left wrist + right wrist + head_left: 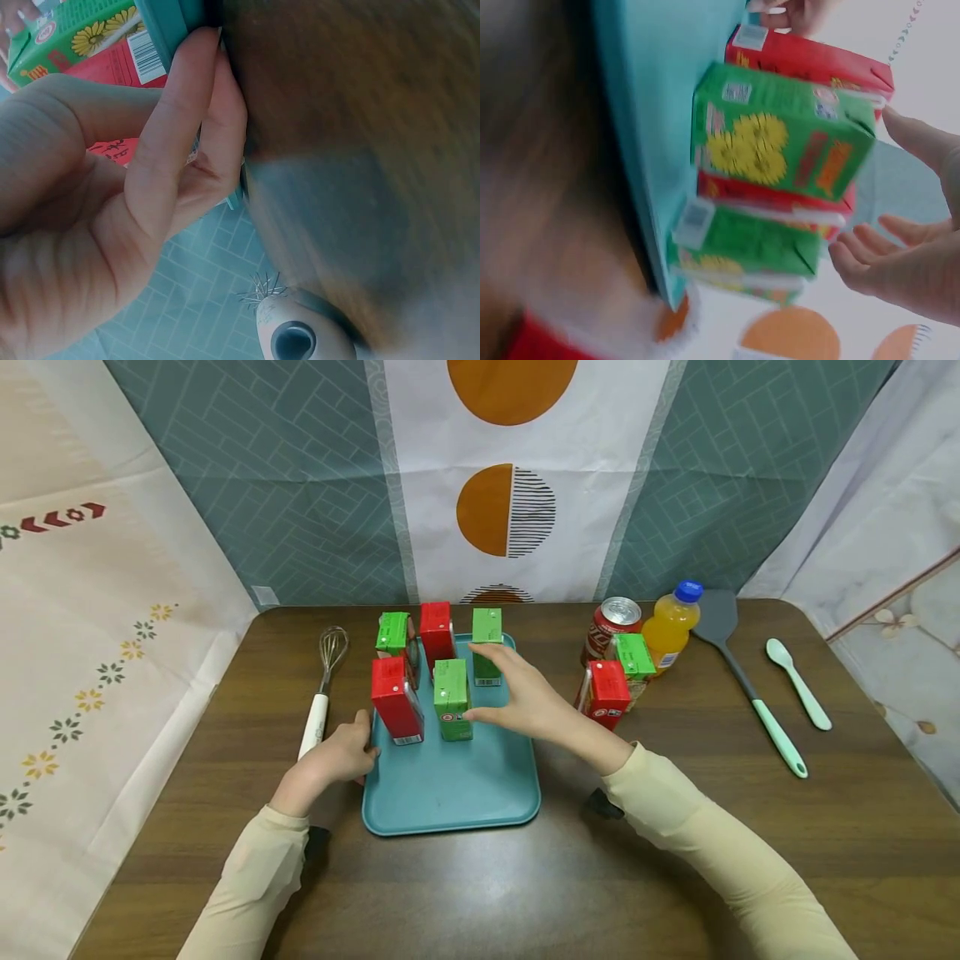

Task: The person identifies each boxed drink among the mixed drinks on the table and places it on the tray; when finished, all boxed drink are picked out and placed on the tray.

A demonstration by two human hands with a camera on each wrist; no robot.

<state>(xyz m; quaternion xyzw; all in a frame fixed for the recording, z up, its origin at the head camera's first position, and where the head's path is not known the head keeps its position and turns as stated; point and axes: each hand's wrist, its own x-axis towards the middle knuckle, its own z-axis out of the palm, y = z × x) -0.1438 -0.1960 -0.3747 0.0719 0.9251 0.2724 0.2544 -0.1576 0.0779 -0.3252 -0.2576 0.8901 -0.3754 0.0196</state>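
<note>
A teal tray (457, 793) lies on the table with several red and green juice cartons standing on its back and left parts. My left hand (347, 750) grips the tray's left rim, its thumb and fingers also visible in the left wrist view. Over the tray, my right hand (528, 697) is spread, with a wide gap between thumb and fingers. Its thumb is close to the front green carton (452, 702), and its fingertips are by the back green carton (487, 647). A front red carton (397, 702) and a back red carton (437, 631) stand to the left.
Left of the tray lies a whisk (318, 702). On the right stand a soda can (611, 627), an orange juice bottle (670, 627), another red carton (603, 693) and a green one (633, 660). Farther right lie a spatula (742, 677) and a mint spoon (798, 685).
</note>
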